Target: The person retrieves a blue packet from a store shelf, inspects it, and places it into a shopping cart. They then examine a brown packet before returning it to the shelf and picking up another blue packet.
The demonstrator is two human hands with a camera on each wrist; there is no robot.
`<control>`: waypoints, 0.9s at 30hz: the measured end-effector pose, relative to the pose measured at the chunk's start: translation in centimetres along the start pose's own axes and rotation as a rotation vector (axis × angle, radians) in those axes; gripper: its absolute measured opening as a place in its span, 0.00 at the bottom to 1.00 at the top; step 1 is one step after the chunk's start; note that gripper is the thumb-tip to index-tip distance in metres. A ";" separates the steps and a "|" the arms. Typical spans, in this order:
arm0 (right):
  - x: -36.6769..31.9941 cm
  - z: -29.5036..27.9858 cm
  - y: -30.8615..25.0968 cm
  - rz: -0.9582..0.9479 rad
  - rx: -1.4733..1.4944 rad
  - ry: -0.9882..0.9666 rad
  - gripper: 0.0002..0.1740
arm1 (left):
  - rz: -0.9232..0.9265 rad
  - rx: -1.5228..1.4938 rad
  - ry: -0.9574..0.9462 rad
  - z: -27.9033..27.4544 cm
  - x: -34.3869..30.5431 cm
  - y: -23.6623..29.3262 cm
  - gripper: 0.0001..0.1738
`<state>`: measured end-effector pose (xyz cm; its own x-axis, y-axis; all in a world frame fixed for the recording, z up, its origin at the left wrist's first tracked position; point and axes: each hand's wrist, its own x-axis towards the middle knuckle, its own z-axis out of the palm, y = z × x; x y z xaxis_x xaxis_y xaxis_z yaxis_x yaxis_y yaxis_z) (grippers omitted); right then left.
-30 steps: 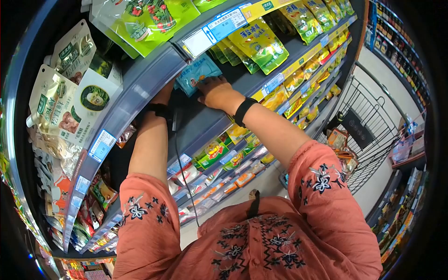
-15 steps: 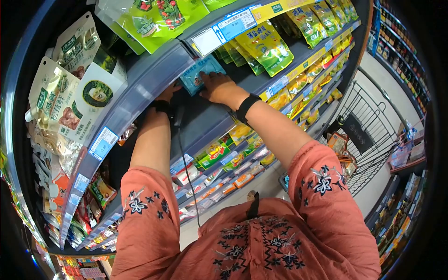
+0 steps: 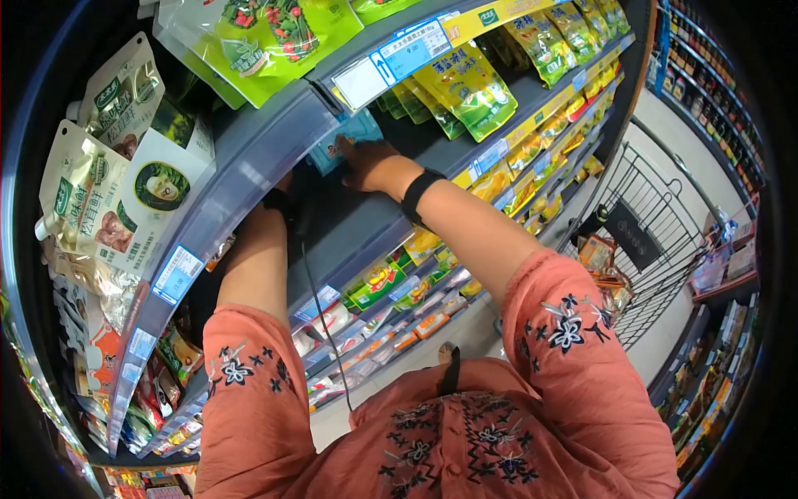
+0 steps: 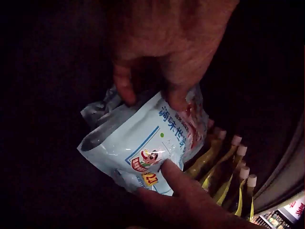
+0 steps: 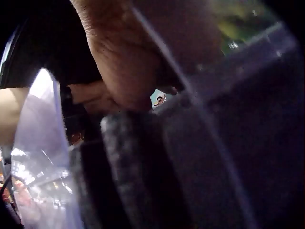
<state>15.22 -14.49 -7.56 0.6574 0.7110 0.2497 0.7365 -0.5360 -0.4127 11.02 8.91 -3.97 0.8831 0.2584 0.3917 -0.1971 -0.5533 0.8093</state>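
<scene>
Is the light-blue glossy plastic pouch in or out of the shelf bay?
In: the head view shows the pouch over the dark shelf board, partly hidden behind the clear plastic upper-shelf edge.

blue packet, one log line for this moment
blue packet: within shelf bay; left hand: touching packet; right hand: touching packet; cart: holding goods

A glossy light-blue plastic packet (image 4: 131,136) was tilted and creased, pinched at its upper edge by the left hand (image 4: 169,47) and along its lower front by the right hand (image 3: 381,166), at a dark shelf (image 3: 357,214). Its face carried blue Chinese characters, a small cartoon figure and a red-and-yellow badge.
</scene>
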 end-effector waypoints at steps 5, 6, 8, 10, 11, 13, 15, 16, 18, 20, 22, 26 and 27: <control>-0.1 -1.2 0.4 0.001 0.013 -0.106 0.45 | -0.040 -0.035 -0.016 0.0 -0.8 1.6 0.36; -0.3 -1.2 0.4 -0.008 0.021 -0.130 0.44 | -0.052 -0.044 -0.020 -0.1 -0.9 1.7 0.36; -0.4 -0.8 0.5 -0.022 0.002 -0.090 0.42 | -0.074 -0.066 -0.025 -0.3 -1.1 1.2 0.36; -0.4 -1.3 0.2 -0.013 -0.029 -0.068 0.38 | -0.123 -0.138 -0.025 -1.0 0.0 -0.8 0.35; -0.7 -1.6 -0.2 0.005 -0.044 -0.075 0.36 | -0.138 -0.123 -0.017 -1.3 0.2 -1.7 0.34; -0.8 -2.0 -0.5 0.017 -0.052 -0.085 0.33 | -0.156 -0.042 0.008 -1.4 -0.1 -1.4 0.33; -1.0 -2.1 -0.5 0.008 -0.032 -0.094 0.32 | -0.008 0.263 0.038 -1.4 -0.4 -0.6 0.30; -1.1 -2.1 -0.5 0.009 -0.039 -0.089 0.32 | 0.147 0.498 0.046 -1.0 -0.4 0.7 0.29; -1.3 -2.0 -0.5 0.014 -0.052 -0.083 0.31 | 0.357 0.688 -0.020 0.6 0.1 1.5 0.25; -1.5 -2.4 -0.5 0.007 -0.048 -0.123 0.31 | 0.372 0.607 -0.186 2.7 0.8 1.7 0.22; -1.0 -1.9 -0.1 -0.002 -0.054 -0.152 0.32 | 0.195 0.541 -0.397 4.9 -0.1 3.1 0.21; -0.2 -1.4 1.2 -0.004 -0.006 -0.177 0.31 | -0.128 0.261 -0.467 6.5 0.0 3.9 0.16; -0.4 -1.6 1.2 -0.005 0.026 -0.181 0.31 | -0.161 0.270 -0.486 6.5 -0.2 4.6 0.17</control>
<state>16.16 -16.13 -6.77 0.6124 0.7853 0.0906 0.7338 -0.5221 -0.4347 12.74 1.16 -3.21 0.9997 -0.0020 -0.0250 0.0154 -0.7359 0.6769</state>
